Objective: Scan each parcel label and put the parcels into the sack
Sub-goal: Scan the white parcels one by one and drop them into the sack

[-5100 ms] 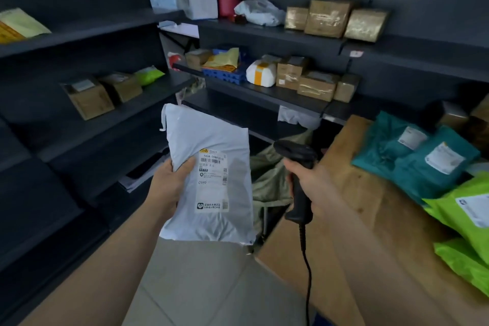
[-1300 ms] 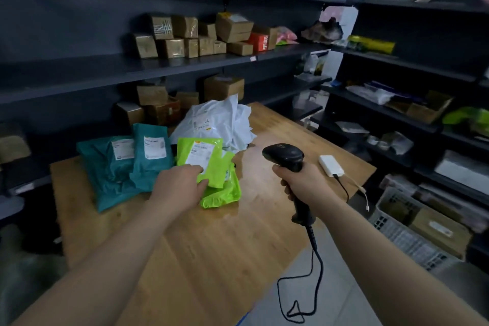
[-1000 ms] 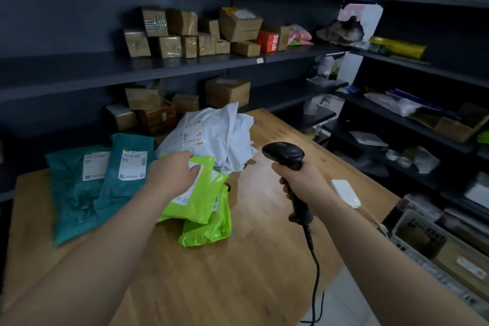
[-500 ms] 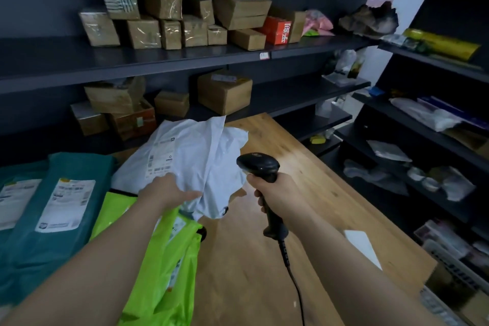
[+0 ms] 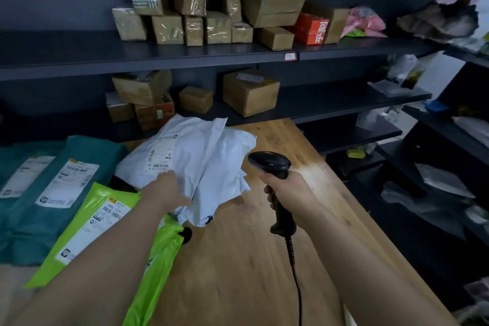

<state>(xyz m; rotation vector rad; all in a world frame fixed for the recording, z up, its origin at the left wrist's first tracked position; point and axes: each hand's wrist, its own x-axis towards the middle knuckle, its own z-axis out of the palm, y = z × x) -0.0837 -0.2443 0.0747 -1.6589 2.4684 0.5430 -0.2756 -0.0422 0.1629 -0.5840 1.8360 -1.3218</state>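
The white parcel lies on the wooden table, just left of the middle of the view. It is a crumpled, soft plastic mailer, its label face up with small barcodes showing. A second white mailer touches it at its 3 o'clock, partly tucked beneath.

The left hand reaches in from 7 o'clock, forearm stretched over the table. It rests palm down on the white parcel's near edge, fingers straight and together. The fingertips touch the label's lower border and the thumb is splayed out toward 4 o'clock. The hand is relaxed and flat, not curled round anything that shows.

At the parcel's 3 o'clock the right hand is clenched round the handle of a black scanner. It holds the scanner upright above the table, the head pointing toward the white mailers. The cable hangs toward 6 o'clock.

At the parcel's 7 o'clock lies a lime green parcel, label up, partly under the left forearm and overlapped by the white parcel's near corner. At 9 o'clock two teal parcels lie side by side, labels up.

At 12 o'clock, dark shelves carry cardboard boxes, an orange box and a pink bag. More dark shelving stands at 3 o'clock, its contents too dim to tell.
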